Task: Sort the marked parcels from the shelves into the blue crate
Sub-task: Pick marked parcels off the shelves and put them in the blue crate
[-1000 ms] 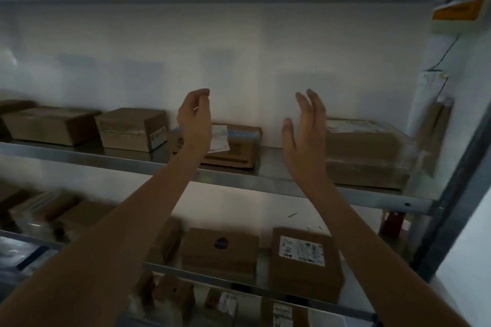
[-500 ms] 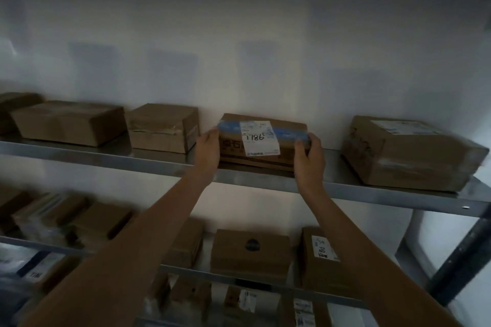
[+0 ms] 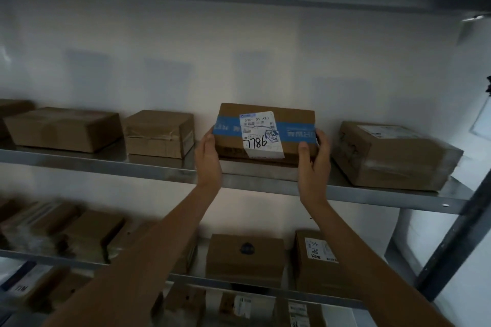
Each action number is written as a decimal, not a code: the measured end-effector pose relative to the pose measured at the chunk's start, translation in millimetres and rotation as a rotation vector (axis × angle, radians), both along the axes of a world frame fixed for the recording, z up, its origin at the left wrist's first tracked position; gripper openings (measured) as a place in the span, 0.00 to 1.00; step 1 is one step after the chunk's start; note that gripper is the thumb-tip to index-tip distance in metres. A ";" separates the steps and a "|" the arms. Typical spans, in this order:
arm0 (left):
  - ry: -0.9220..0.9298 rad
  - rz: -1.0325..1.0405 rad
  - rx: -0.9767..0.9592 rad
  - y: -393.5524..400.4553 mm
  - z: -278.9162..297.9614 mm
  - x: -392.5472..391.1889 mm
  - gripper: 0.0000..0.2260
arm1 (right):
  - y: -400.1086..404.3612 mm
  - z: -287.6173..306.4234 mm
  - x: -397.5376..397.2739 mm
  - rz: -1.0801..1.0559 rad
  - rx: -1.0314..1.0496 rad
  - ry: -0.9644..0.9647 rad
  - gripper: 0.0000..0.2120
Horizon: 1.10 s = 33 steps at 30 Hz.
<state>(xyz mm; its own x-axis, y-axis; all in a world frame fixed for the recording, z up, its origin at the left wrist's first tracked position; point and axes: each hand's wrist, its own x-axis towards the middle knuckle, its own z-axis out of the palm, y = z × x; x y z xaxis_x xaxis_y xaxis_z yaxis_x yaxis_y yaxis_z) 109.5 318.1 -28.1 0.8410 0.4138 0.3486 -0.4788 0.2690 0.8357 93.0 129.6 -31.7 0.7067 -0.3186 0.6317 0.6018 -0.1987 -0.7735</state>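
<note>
While both arms reach up from below in the head view, the parcel (image 3: 265, 131) sits tilted between the two hands, its lower edge at the front of the upper shelf (image 3: 164, 172), about midway along it. The left hand (image 3: 208, 156) grips the parcel's left end, thumb curled onto the front face by the blue tape. The right hand (image 3: 314, 159) grips the right end, thumb on the front, fingers wrapped behind. A white label (image 3: 261, 135) with handwritten digits faces the camera. Two brown boxes (image 3: 159, 133) stand to the left on the same shelf, and a larger box (image 3: 393, 156) sits near its right end. More boxes fill the lower shelf (image 3: 239, 281).
</note>
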 end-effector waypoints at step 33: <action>0.014 0.204 0.372 64.5 13.8 -14.9 0.10 | 37.6 3.1 5.2 -0.431 -0.403 0.043 0.25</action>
